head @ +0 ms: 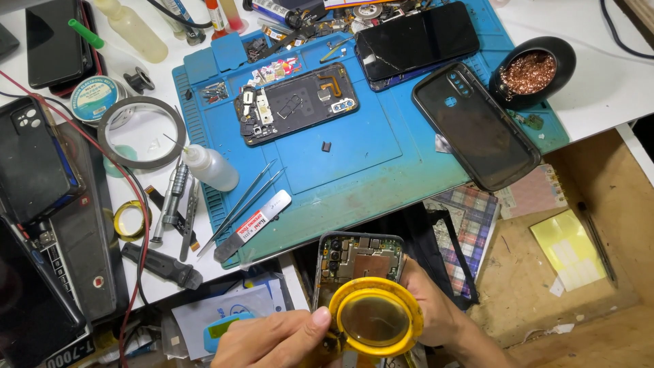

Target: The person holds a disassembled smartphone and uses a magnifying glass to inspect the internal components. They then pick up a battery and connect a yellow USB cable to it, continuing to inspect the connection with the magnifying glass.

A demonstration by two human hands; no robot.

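Note:
My left hand [272, 339] pinches the rim of a yellow roll of tape [375, 319] at the bottom centre. Behind the roll, my right hand [436, 310] holds an opened phone [357, 257] with its circuit board and camera modules showing. The roll covers the lower part of that phone. On the blue work mat [368, 157] above lie a second opened phone body [298, 102], a dark phone with a cracked screen [415, 41] and a black phone case [473, 126].
Tweezers [238, 204], a flat opening tool [253, 225] and a small squeeze bottle [210, 167] lie at the mat's left edge. A tape ring [141, 131], screwdrivers [174, 197] and phones [30, 160] crowd the left. A pot of copper wool [531, 71] stands at the right. Below, an open wooden drawer [579, 272].

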